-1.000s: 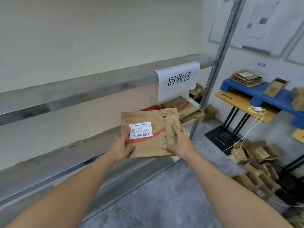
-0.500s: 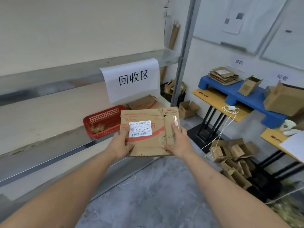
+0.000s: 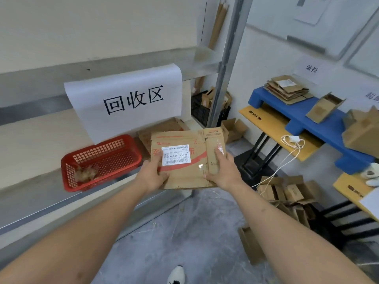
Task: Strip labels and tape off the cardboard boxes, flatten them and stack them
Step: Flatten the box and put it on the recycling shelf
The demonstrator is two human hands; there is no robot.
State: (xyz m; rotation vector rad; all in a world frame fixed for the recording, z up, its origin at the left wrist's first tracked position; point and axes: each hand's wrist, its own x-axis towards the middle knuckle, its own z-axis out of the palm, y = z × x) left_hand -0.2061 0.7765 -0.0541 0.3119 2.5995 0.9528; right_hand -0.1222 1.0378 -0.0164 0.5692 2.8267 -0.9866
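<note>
Both hands grip a flattened brown cardboard box (image 3: 184, 158): left hand (image 3: 151, 175) beside its white label (image 3: 176, 154), right hand (image 3: 222, 171) over glossy tape (image 3: 219, 146). Light and bendy, it looks best held by opposite edges.

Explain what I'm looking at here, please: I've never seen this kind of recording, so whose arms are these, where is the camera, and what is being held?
There is no machine here. A person wears a wide-angle camera on the head, looking forward and down, so the two bare arms reaching in from below are the person's own.

The left hand and right hand each grip a side of a flattened cardboard box, held in the air in front of a metal shelf. The box still carries a white shipping label and some clear tape.

On the shelf stands a red basket with scraps in it; a paper sign hangs above. To the right, a blue pallet bears more cardboard, and other boxes lie on the floor.
</note>
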